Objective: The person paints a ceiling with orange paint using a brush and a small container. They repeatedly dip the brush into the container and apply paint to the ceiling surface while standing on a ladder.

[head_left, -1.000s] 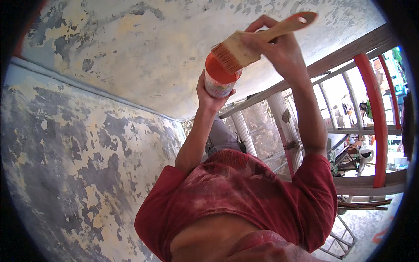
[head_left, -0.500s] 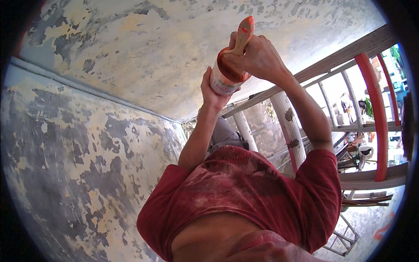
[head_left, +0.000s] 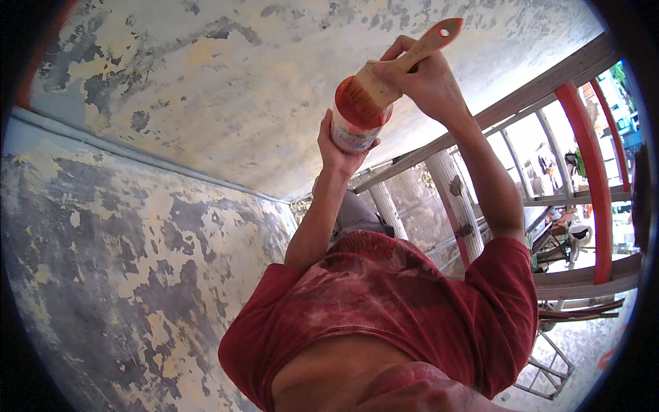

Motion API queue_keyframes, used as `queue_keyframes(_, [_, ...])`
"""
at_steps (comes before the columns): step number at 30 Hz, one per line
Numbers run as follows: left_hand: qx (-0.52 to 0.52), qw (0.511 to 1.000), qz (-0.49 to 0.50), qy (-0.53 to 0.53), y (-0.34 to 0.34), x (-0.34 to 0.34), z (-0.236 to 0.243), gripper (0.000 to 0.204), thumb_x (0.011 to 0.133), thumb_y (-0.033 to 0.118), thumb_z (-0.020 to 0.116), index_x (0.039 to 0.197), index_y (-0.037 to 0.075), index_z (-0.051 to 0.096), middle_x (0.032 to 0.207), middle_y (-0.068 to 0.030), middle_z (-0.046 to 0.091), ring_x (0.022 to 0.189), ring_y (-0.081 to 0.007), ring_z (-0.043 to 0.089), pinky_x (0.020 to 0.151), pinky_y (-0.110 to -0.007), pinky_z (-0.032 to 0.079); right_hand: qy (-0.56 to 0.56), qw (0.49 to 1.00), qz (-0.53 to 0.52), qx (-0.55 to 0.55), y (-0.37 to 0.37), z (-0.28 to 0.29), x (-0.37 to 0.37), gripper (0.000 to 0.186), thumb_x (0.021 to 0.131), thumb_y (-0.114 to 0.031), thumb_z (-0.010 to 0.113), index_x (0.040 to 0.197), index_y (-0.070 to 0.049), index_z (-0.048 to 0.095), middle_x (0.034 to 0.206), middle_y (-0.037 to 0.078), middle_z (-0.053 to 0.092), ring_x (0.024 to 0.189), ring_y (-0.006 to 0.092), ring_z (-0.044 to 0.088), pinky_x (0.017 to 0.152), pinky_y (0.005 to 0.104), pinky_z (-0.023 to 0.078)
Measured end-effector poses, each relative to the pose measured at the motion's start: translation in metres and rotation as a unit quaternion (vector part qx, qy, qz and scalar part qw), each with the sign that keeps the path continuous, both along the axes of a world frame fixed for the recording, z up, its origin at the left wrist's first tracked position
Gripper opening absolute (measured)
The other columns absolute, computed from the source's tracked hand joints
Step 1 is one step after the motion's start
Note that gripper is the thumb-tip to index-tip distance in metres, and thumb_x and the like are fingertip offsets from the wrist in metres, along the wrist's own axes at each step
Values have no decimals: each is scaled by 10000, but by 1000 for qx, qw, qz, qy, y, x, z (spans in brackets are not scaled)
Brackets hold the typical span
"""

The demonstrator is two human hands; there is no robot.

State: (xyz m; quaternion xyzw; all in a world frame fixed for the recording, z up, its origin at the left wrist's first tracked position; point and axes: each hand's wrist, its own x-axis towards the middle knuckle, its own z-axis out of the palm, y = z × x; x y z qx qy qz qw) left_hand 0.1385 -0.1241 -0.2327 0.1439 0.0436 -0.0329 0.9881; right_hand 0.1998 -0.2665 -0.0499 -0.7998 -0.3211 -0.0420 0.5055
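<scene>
A wide, flat paintbrush (head_left: 375,84) with a pale wooden, red-tipped handle (head_left: 439,40) is gripped in the right hand (head_left: 432,81), and a cylindrical, white-labelled tub (head_left: 355,140) of orange-red paint (head_left: 345,96) is held in the left hand (head_left: 340,159), below and left of the right hand. The paintbrush appears to be being loaded or wiped at the tub, so a steady tub and a controlled lift are called for. Compared with half a second earlier, the handle is tilted farther right and the bristles (head_left: 360,99), previously hidden inside the tub, are exposed.
</scene>
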Motion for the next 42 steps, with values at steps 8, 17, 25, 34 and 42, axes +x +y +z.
queue_keyframes(8, [7, 1000, 8, -10, -1, 2, 10, 614, 909, 577, 361, 1309, 134, 506, 1181, -132, 592, 974, -322, 589, 644, -415, 517, 75, 993, 50, 81, -6, 0, 3, 232, 840, -239, 733, 870, -37, 623, 738, 14, 620, 653, 71, 570, 579, 226, 454])
queue_keyframes(17, [-16, 996, -27, -79, 2, 0, 10, 538, 946, 557, 335, 1287, 186, 525, 1222, -72, 594, 1027, -287, 606, 681, -471, 536, -382, 903, 141, -141, -2, -6, -5, 256, 760, -168, 764, 999, -119, 688, 864, 34, 679, 785, 202, 658, 638, 313, 547])
queue_keyframes(25, [4, 1000, 4, -17, -5, -8, 25, 537, 943, 563, 350, 1269, 178, 535, 1211, -80, 594, 1056, -277, 578, 743, -494, 509, -413, 902, 107, -73, -3, -16, -11, 360, 745, -220, 682, 1103, -191, 656, 859, 32, 650, 758, 228, 637, 611, 348, 525])
queue_keyframes(34, [12, 999, -19, -46, -4, -7, 18, 591, 915, 623, 399, 1275, 176, 542, 1229, -96, 588, 1081, -284, 567, 770, -495, 501, -185, 978, 71, 61, -13, 1, -19, 147, 896, -174, 676, 983, -61, 638, 797, 56, 662, 694, 132, 636, 589, 259, 498])
queue_keyframes(42, [41, 999, 14, 1, -19, -4, 25, 648, 902, 626, 402, 1330, 147, 493, 1216, -125, 583, 1011, -331, 586, 707, -442, 498, 166, 973, 58, 151, -22, 3, -21, 186, 884, -202, 685, 906, -62, 565, 689, -20, 550, 533, 21, 444, 445, 179, 313])
